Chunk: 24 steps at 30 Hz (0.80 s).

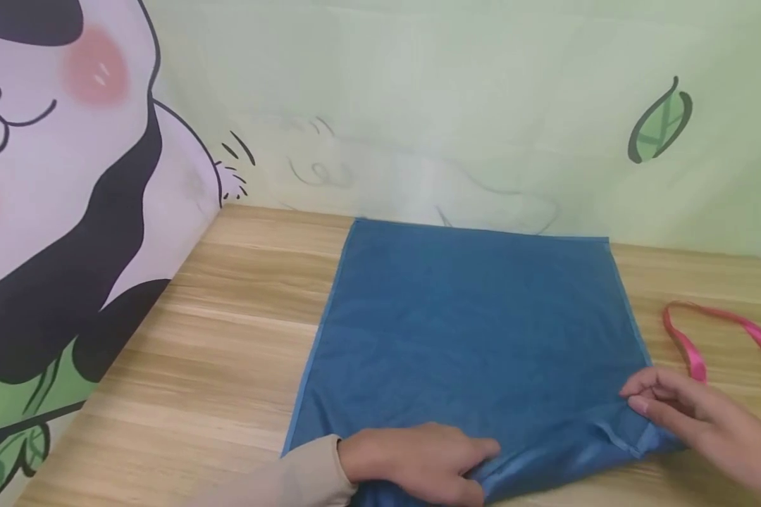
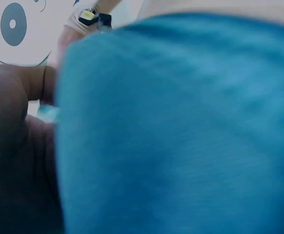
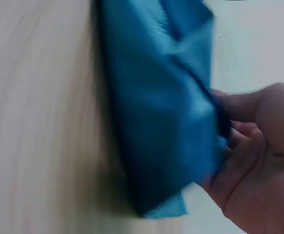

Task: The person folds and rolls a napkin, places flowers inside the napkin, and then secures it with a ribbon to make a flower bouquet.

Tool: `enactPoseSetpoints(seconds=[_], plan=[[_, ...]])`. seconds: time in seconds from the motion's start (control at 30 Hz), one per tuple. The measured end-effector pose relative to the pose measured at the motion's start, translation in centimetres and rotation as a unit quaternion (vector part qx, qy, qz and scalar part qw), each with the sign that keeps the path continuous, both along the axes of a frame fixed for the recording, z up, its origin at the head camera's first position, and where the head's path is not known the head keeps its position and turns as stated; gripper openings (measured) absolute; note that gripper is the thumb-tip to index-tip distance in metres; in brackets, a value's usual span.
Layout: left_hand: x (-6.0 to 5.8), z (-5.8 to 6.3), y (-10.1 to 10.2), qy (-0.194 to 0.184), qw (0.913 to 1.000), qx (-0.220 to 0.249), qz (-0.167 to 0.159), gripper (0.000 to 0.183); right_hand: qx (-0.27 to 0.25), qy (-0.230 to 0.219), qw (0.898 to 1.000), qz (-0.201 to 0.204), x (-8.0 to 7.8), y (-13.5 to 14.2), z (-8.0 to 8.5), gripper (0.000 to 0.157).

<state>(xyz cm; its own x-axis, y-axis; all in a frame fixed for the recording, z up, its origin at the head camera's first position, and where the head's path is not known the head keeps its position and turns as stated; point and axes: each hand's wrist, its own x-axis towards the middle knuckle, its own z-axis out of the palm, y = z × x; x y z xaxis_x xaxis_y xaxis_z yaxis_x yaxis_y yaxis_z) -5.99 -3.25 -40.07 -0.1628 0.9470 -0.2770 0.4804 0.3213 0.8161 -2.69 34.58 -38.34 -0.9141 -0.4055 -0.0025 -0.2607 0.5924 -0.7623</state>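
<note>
A blue cloth (image 1: 482,317) with stitched edges lies spread over the wooden table, its near edge lifted and folded upward. My left hand (image 1: 421,458) grips that near edge left of centre; in the left wrist view the raised cloth (image 2: 171,131) fills most of the picture and hides part of the fingers. Near the cloth's right corner, my right hand (image 1: 691,408) pinches the edge between thumb and fingers. The right wrist view has the folded cloth (image 3: 161,107) hanging from the right hand (image 3: 259,146), close over the wood.
A pink ribbon (image 1: 691,352) curves across the table right of the cloth, beyond the right hand. Bare wood (image 1: 228,338) shows on the left. Behind the table hangs a pale green backdrop (image 1: 456,84) with a printed leaf, and a printed panda (image 1: 120,211) covers the left side.
</note>
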Motion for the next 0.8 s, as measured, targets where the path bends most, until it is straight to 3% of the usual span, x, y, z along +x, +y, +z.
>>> enactPoseSetpoints(seconds=[0.1,0.13,0.2,0.33,0.37,0.47,0.63,0.7,0.8], plan=[[0.1,-0.1,0.1,-0.003,0.9997,0.002,0.023,0.011,0.006,0.016,0.998,-0.053,-0.6,-0.8,-0.3,0.019],[0.0,-0.9,0.2,-0.002,0.9996,0.008,0.029,0.012,0.009,0.018,0.998,-0.065,-0.9,-1.0,-0.4,0.018],[-0.1,-1.0,0.1,-0.030,0.9985,0.023,0.040,0.011,0.021,0.004,0.996,-0.083,-1.4,-1.4,-0.5,0.018],[-0.4,-1.1,-0.2,-0.074,0.9947,0.042,0.057,0.020,0.048,-0.023,0.996,-0.078,-2.4,-1.5,-1.1,0.021],[-0.3,-0.4,-0.3,-0.091,0.9932,0.041,0.060,0.021,0.055,-0.021,0.996,-0.072,-2.5,-1.4,-1.2,0.023],[-0.5,-0.3,-0.4,-0.098,0.9928,0.037,0.058,0.024,0.072,-0.029,0.995,-0.064,-2.5,-1.3,-1.6,0.034],[-0.9,0.6,-1.2,-0.138,0.9887,0.035,0.047,0.027,0.063,-0.042,0.991,-0.109,-2.4,-1.9,-1.3,0.014],[-1.1,1.2,-1.7,-0.135,0.9894,0.037,0.040,0.027,0.050,-0.041,0.990,-0.126,-2.6,-2.1,-0.9,0.011],[-1.4,1.9,-2.3,-0.082,0.9955,0.046,0.011,0.026,0.038,-0.028,0.989,-0.143,-2.8,-2.1,-0.4,0.011]])
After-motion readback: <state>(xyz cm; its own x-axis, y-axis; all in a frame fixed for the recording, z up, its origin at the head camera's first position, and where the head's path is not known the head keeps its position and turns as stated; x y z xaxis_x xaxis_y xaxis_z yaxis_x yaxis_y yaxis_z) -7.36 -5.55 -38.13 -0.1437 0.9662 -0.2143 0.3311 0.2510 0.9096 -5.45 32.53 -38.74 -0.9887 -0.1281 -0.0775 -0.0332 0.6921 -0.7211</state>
